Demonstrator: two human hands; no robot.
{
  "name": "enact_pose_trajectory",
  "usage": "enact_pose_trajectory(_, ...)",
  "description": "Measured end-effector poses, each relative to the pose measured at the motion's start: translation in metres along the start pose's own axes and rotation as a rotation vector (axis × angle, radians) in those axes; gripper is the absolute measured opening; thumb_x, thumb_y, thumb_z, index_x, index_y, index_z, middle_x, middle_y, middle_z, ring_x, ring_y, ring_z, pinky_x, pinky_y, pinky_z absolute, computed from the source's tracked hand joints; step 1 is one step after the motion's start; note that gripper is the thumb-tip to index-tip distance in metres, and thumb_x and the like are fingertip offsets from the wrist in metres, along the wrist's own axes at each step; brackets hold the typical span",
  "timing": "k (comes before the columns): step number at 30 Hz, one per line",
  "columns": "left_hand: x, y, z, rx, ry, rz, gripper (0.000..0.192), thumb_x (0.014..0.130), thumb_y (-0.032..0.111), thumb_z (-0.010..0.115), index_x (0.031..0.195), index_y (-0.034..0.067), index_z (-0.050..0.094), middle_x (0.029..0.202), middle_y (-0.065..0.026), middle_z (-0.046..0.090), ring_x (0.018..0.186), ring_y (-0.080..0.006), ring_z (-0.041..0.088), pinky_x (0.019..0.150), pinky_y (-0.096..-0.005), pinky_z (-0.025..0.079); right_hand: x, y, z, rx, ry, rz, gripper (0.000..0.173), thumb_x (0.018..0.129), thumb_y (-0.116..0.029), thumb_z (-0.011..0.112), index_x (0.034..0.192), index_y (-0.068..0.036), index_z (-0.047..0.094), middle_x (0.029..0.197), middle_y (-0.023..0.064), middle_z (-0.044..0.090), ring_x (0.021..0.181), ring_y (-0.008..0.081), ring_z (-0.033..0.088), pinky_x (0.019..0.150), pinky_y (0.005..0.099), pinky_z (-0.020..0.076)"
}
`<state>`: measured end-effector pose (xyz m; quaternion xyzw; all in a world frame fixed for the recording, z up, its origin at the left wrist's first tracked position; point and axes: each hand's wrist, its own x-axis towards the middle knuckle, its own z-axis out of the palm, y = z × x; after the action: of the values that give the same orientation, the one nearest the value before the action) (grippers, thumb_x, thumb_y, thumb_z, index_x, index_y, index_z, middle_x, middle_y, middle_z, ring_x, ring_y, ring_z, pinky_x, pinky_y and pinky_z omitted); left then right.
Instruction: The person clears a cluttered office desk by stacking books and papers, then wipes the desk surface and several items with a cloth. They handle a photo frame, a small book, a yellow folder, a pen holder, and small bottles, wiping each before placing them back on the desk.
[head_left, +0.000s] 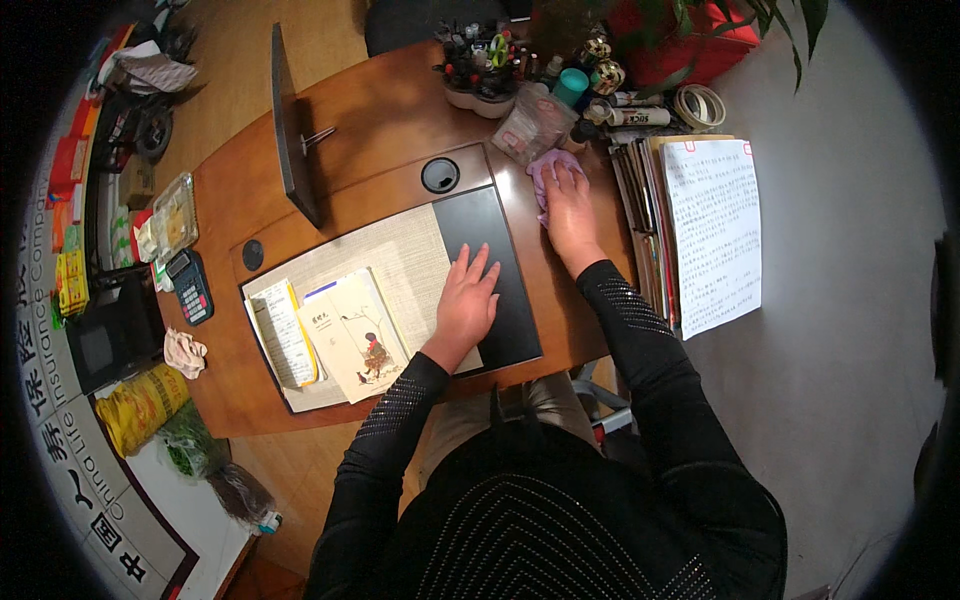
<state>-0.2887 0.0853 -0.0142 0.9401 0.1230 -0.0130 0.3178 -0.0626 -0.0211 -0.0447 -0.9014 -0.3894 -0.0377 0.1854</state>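
Observation:
My right hand (571, 214) presses a crumpled purple cloth (556, 160) onto the wooden desk (360, 157), close to a clear plastic bag (534, 120). Fingers spread, my left hand (466, 306) rests flat on the desk pad (405, 247), where its beige weave meets a black strip (499, 285). Left of that hand lies a cream illustrated booklet (356, 337) on the pad. Beside the booklet is an opened notebook with handwriting (285, 337).
A stack of folders topped by a handwritten sheet (712, 232) stands at the desk's right edge. Behind it are a glue stick (637, 116), tape rolls (699, 106) and a pen holder (480, 101). A monitor (291, 142) rises at the back. A calculator (190, 285) lies left.

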Motion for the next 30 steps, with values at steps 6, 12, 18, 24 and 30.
enact_pose_trajectory(6, 0.002, 0.001, -0.004, 0.081, -0.059, 0.023, 0.064, 0.084, 0.009, 0.073, 0.144, 0.006, 0.053, 0.161, -0.0184, 0.033, 0.148, -0.0459, 0.028, 0.12, -0.0524, 0.03, -0.057, -0.006, -0.034, 0.066, -0.141, -0.019, 0.068, 0.079, 0.001, 0.068, 0.144, -0.006, 0.05, 0.151, 0.0167, 0.047, 0.139, 0.0416, 0.04, 0.114, 0.047, 0.0396)
enact_pose_trajectory(12, 0.004, 0.003, -0.007, 0.07, -0.067, 0.004, 0.061, 0.084, 0.01, 0.072, 0.142, 0.005, 0.054, 0.161, -0.0185, 0.034, 0.148, -0.046, 0.028, 0.12, -0.0521, 0.03, -0.073, 0.003, -0.039, 0.048, -0.173, -0.028, 0.073, 0.075, 0.004, 0.072, 0.144, -0.008, 0.051, 0.151, 0.0165, 0.046, 0.141, 0.0402, 0.039, 0.115, 0.0454, 0.0389)
enact_pose_trajectory(18, 0.008, 0.001, 0.0, -0.031, 0.036, -0.026, 0.043, 0.087, 0.008, 0.068, 0.129, 0.0, 0.064, 0.15, -0.0203, 0.047, 0.141, -0.0439, 0.039, 0.116, -0.0478, 0.036, -0.07, 0.013, -0.034, 0.111, -0.078, -0.055, 0.065, 0.075, 0.005, 0.069, 0.137, -0.011, 0.059, 0.143, 0.0138, 0.055, 0.134, 0.0388, 0.047, 0.111, 0.045, 0.0424)
enact_pose_trajectory(24, 0.029, -0.006, 0.012, -0.324, 0.155, -0.08, 0.032, 0.087, 0.003, 0.068, 0.118, -0.004, 0.066, 0.127, -0.0212, 0.064, 0.101, -0.0308, 0.069, 0.091, -0.0401, 0.054, -0.069, 0.015, -0.039, 0.214, -0.042, -0.055, 0.064, 0.073, 0.009, 0.069, 0.134, -0.011, 0.062, 0.139, 0.0138, 0.059, 0.128, 0.0393, 0.051, 0.109, 0.0451, 0.0441)
enact_pose_trajectory(30, 0.056, 0.004, 0.041, -0.577, 0.121, -0.198, 0.033, 0.086, 0.003, 0.074, 0.116, -0.005, 0.064, 0.117, -0.0192, 0.068, 0.073, -0.0179, 0.073, 0.069, -0.0287, 0.057, -0.068, 0.02, -0.039, 0.31, 0.012, -0.077, 0.059, 0.076, 0.012, 0.064, 0.131, -0.01, 0.065, 0.135, 0.0158, 0.061, 0.127, 0.0394, 0.052, 0.108, 0.0445, 0.0436)
